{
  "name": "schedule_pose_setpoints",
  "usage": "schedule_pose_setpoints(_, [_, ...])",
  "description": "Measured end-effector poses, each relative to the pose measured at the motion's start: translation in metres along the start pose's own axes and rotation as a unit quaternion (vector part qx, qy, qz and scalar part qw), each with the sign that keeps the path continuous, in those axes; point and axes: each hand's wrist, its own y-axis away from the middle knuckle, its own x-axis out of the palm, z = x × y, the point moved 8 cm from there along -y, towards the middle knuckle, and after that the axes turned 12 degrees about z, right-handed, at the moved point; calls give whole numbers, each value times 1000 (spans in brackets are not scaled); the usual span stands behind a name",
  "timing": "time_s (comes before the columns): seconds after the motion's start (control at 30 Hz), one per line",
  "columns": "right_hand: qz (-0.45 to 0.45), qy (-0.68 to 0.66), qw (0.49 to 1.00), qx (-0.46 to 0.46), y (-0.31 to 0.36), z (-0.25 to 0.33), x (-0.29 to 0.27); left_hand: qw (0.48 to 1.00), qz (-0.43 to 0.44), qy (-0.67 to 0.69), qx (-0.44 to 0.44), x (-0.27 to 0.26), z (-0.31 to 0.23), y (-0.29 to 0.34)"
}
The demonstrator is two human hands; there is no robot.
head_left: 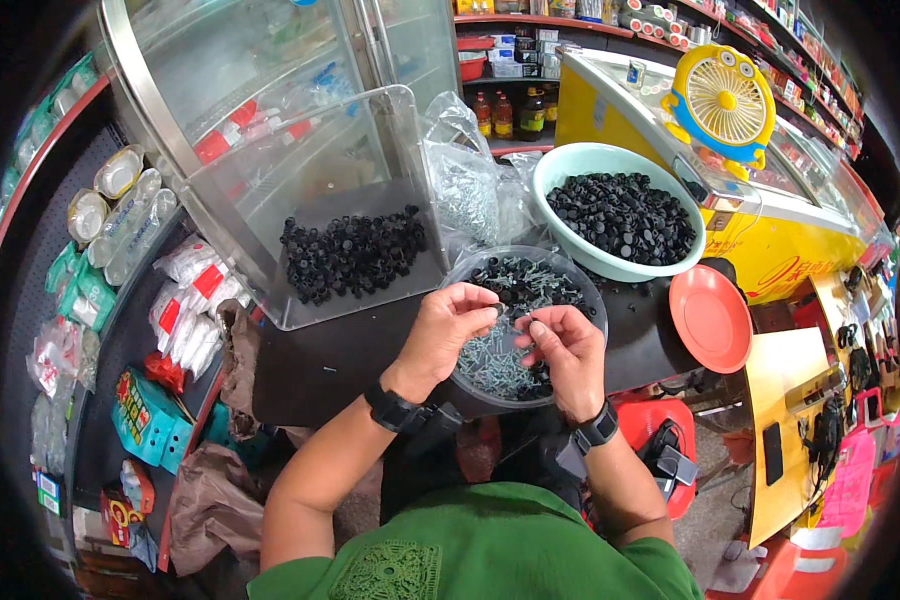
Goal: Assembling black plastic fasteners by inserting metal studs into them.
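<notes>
Both hands are raised over a round clear tray (598,300). My left hand (440,335) pinches a small black plastic piece between thumb and fingertips. Close beside it, my right hand (570,360) has thumb and fingers pressed together at a tiny dark piece, mostly covered by the fingers. Loose silver screws (495,372) lie in the tray's near part, with small black plastic pieces (510,277) mixed in at the far side. More black pieces (355,250) form a pile in a clear plastic bin (355,125) to the left. A pale green basin (551,205) at the right holds many round black caps (625,222).
Behind the tray stands a clear bag of screws (465,195). An orange-red plate (710,318) sits at the dark table's (305,375) right edge. A yellow fan (725,100) stands on a yellow freezer (770,245). Stocked shelves (135,330) line the left; a red stool (660,425) is at the lower right.
</notes>
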Motion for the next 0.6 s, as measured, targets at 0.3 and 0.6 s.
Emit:
schedule_pose_setpoints(0.3, [-3, 26, 999, -30, -16, 3, 4, 973, 28, 228, -17, 12, 11, -1])
schedule_pose_setpoints(0.6, [10, -78, 997, 26, -21, -14, 7, 992, 31, 120, -26, 20, 13, 2])
